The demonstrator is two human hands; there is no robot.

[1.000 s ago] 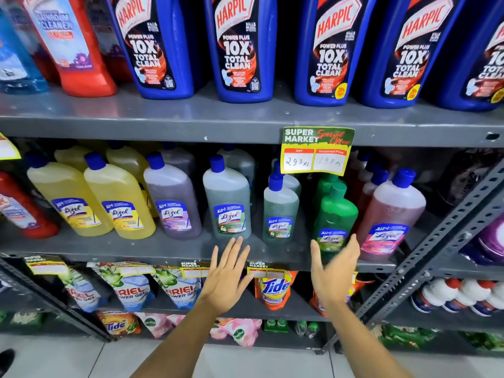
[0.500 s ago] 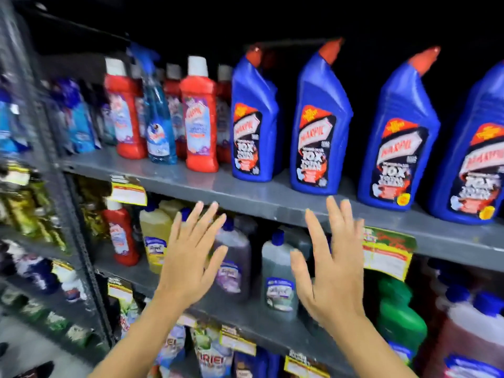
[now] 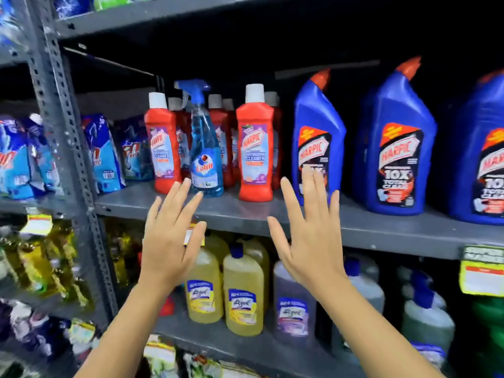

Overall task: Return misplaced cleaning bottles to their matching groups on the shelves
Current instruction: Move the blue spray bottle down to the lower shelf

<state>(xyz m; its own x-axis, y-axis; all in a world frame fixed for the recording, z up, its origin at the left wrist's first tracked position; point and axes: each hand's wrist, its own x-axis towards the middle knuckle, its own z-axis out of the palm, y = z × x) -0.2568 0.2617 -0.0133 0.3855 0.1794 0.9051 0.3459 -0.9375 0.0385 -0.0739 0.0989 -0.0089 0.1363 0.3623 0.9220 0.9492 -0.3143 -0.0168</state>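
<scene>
Hands risen to red-bottle shelf; blue spray bottle [image 3: 205, 148] upright, nozzle leftward.

A single wide-angle view from a camera worn on the person's head, facing a grey metal shelf [image 3: 272, 214] close up and slightly from the right, so the shelf boards slant down toward the right. The shelf edge runs across the middle of the picture. Both bare forearms rise from the bottom edge, the left hand [image 3: 169, 241] and right hand [image 3: 311, 241] raised open in front of the lens. Outer edges look stretched and blurred.
</scene>
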